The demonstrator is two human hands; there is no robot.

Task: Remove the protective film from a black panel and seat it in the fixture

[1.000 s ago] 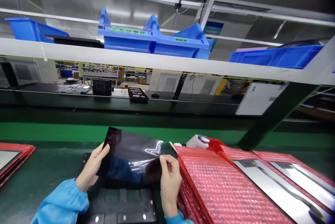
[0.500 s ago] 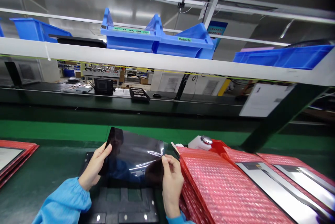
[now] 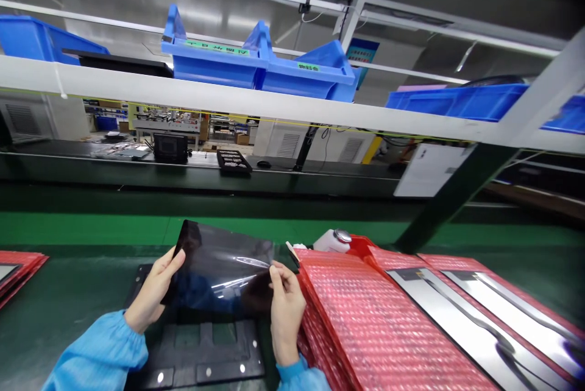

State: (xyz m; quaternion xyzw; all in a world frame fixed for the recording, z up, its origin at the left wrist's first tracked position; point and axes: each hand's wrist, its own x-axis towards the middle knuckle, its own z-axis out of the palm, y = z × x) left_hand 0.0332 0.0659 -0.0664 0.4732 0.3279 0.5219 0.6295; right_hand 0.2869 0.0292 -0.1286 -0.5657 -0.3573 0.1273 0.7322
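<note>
A glossy black screen panel [image 3: 214, 275] is held up tilted, with light reflected across its face. My left hand [image 3: 155, 284] grips its left edge, thumb on the front and the other fingers behind. At the right edge, my right hand [image 3: 287, 306] pinches a clear film [image 3: 273, 252] between thumb and forefinger; a bright crease runs to the fingertips. How far the film is lifted off the panel I cannot tell. Below the panel lies a black fixture plate [image 3: 205, 357] with cut-outs and shiny round studs, partly covered by the panel and my hands.
Red bubble-wrap sleeves [image 3: 365, 318] are stacked close to my right hand, with silver-backed screen panels [image 3: 452, 324] on the ones farther right. A white bottle [image 3: 333, 240] stands behind them. More red sleeves [image 3: 27, 269] lie far left. Blue bins [image 3: 214, 65] sit on the overhead shelf [image 3: 274, 98].
The view has shifted slightly, so the bench and hands appear a little farther left. Both hands keep their hold, and the panel stays tilted above the fixture.
</note>
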